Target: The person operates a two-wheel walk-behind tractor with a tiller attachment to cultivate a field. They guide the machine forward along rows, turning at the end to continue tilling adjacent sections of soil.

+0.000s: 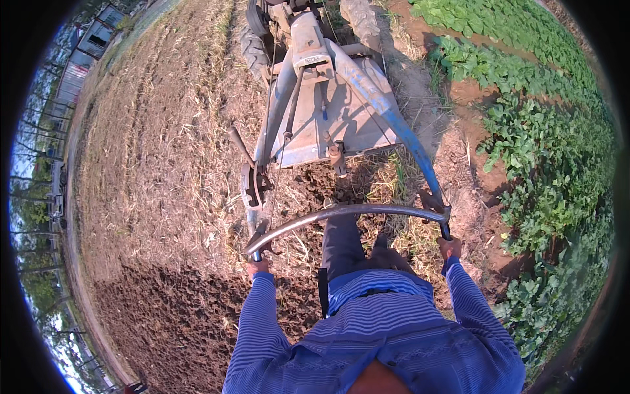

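Observation:
My left hand (258,267) is closed around the left handlebar grip of a walking tractor (309,39). On the other side my right hand (449,247) grips the end of the right handlebar (416,147), whose blue paint is worn. A curved metal crossbar (354,210) joins the two handles in front of my body. Beside the left handlebar stands a lever in a slotted bracket (252,186). Ahead of my legs, a broad metal tiller hood (339,118) spans the space between the handlebars. A rusty fitting (336,156) sits at its rear edge.
Dark, freshly turned soil (167,325) lies at the lower left. Dry stubble ground (162,138) stretches ahead of it. Rows of leafy green crops (536,162) grow close on the right. Treaded tyres (360,22) show at the front. A building (81,64) stands far left.

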`<state>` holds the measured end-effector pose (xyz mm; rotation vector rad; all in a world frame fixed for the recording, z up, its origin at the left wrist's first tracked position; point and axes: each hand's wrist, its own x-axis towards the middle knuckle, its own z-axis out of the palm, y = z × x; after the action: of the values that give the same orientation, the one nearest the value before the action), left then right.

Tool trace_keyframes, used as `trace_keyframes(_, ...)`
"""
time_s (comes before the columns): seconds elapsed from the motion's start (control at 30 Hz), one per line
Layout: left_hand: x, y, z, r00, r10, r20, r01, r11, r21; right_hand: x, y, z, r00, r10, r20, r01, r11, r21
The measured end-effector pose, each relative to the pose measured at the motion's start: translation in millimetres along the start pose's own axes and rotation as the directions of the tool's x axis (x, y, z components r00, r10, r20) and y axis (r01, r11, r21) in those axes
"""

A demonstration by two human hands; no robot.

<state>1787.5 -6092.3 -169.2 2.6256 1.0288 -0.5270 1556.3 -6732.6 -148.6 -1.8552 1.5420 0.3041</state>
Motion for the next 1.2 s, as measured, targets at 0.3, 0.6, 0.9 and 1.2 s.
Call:
trace_keyframes(0.3, 78.5, 16.9, 22.0, 0.999, 0.006, -0.034, -0.006, 1.000, 0.003, 39.1, -11.5, 65.1, 1.000, -0.019, 0.006, 0.016, 0.956, 0.294)
trace_keyframes(0.6, 82.0, 91.3, -17.0, 0.999, 0.025, -0.042, -0.021, 0.995, 0.097, 58.9, -78.8, 48.6, 0.994, -0.111, -0.008, 0.106, 0.922, 0.373)
trace_keyframes(0.9, 98.5, 138.8, -18.3, 0.999, -0.045, 0.031, 0.044, 0.999, 0.033, 95.7, -125.3, 29.4, 0.998, -0.069, 0.013, 0.065, 0.977, 0.203)
trace_keyframes(1.2, 121.6, 200.0, -33.0, 0.993, 0.065, -0.095, -0.064, 0.998, 0.017, 108.4, -211.6, 8.9, 0.996, -0.020, 0.090, -0.016, 0.924, 0.383)
